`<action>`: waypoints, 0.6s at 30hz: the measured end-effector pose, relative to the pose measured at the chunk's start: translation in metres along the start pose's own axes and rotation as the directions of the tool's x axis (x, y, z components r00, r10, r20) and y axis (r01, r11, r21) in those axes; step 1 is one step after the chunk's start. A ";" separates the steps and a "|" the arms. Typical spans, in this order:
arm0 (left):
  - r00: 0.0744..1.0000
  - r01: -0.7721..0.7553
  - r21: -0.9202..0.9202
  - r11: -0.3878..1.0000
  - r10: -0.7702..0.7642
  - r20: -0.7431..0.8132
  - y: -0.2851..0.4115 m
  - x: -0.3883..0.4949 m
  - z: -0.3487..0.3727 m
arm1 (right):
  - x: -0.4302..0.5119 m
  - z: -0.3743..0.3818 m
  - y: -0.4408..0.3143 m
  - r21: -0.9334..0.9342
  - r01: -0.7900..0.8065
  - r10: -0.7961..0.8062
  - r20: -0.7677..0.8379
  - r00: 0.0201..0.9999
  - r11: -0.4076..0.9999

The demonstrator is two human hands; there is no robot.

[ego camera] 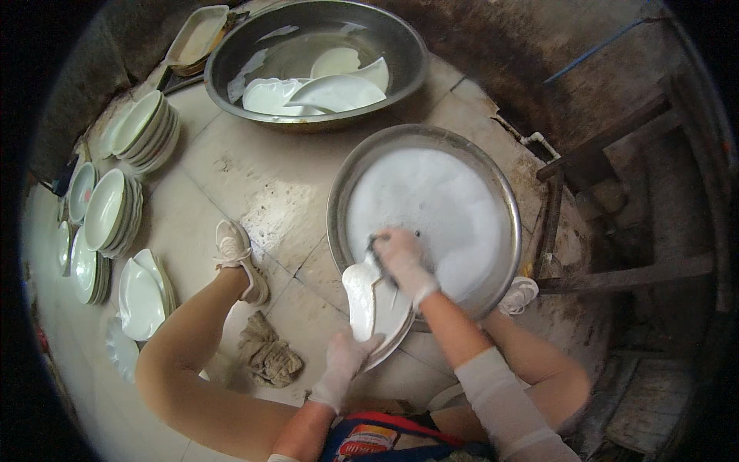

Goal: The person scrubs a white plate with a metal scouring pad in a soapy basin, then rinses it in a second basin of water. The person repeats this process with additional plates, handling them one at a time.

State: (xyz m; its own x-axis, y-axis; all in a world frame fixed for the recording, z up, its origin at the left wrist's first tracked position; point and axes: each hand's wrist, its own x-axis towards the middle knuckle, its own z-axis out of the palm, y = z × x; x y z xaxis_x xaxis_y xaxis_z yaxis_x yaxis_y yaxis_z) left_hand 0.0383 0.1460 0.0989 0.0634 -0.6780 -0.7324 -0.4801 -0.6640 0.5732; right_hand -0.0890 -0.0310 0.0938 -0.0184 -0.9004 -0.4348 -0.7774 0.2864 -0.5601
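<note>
In a thin pale glove, my left hand (346, 357) grips the lower edge of a white curved dish (360, 294), which tilts over the near left rim of a round metal basin (510, 231). Other dishware lies under or behind it; how many pieces I cannot tell. My right hand (400, 254), gloved too and blurred, is closed around a dark scouring pad (376, 245) at the dish's upper end. White suds (433, 196) fill the basin. Beyond it, a larger metal basin (415, 75) holds water and several white dishes (340, 93), some leaf-shaped.
Stacks of oval bowls (107, 211), bowls farther back (138, 124) and curved plates (143, 297) stand on the tiled floor at left. A crumpled brown cloth (270, 352) lies between my legs. Rectangular trays (199, 37) sit back left; a wooden frame (629, 274) stands at right.
</note>
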 end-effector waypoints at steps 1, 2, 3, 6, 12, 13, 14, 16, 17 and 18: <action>1.000 0.013 -0.051 0.999 -0.014 -0.014 0.001 -0.001 -0.005 | -0.025 0.016 -0.008 -0.023 0.142 -0.140 0.052 0.989 0.990; 0.999 0.037 -0.099 0.994 -0.039 -0.026 0.000 -0.004 -0.008 | -0.051 0.028 -0.024 -0.076 0.246 -0.233 0.151 0.961 0.966; 0.999 0.041 -0.136 0.990 -0.045 -0.023 0.001 -0.008 -0.009 | -0.071 0.040 -0.024 -0.131 0.438 -0.411 0.191 0.891 0.889; 0.999 0.037 -0.235 0.971 -0.030 0.035 -0.020 0.006 0.002 | -0.039 0.043 -0.017 -0.249 0.274 -0.288 -0.020 0.958 0.929; 0.999 0.025 -0.275 0.961 -0.019 0.026 -0.028 0.011 0.014 | 0.028 -0.013 0.031 -0.059 -0.040 0.041 0.013 0.999 0.997; 0.999 0.038 -0.285 0.958 -0.035 0.016 -0.030 0.010 0.012 | 0.001 -0.015 0.007 0.042 0.041 -0.046 0.114 0.992 0.998; 0.999 0.035 -0.285 0.958 -0.031 0.018 -0.021 0.007 0.009 | -0.015 -0.008 0.010 -0.134 0.184 -0.176 0.075 0.982 0.974; 0.998 0.057 -0.262 0.964 -0.056 0.012 -0.013 0.002 0.003 | -0.037 0.009 0.005 -0.347 0.338 -0.338 0.063 0.939 0.875; 0.998 0.070 -0.244 0.967 -0.069 0.013 -0.010 0.002 0.002 | -0.026 0.016 0.010 -0.329 0.229 -0.222 0.060 0.973 0.916; 0.998 0.060 -0.221 0.973 -0.057 0.022 -0.004 0.000 0.001 | -0.004 0.013 0.014 -0.317 0.102 -0.097 0.032 0.995 0.943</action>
State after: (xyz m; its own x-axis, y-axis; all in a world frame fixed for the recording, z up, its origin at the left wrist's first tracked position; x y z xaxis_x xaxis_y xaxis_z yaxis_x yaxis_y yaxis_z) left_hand 0.0393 0.1487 0.0960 0.0709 -0.6318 -0.7719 -0.2698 -0.7571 0.5949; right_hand -0.0917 -0.0190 0.0779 0.0771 -0.9127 -0.4012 -0.9341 0.0745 -0.3491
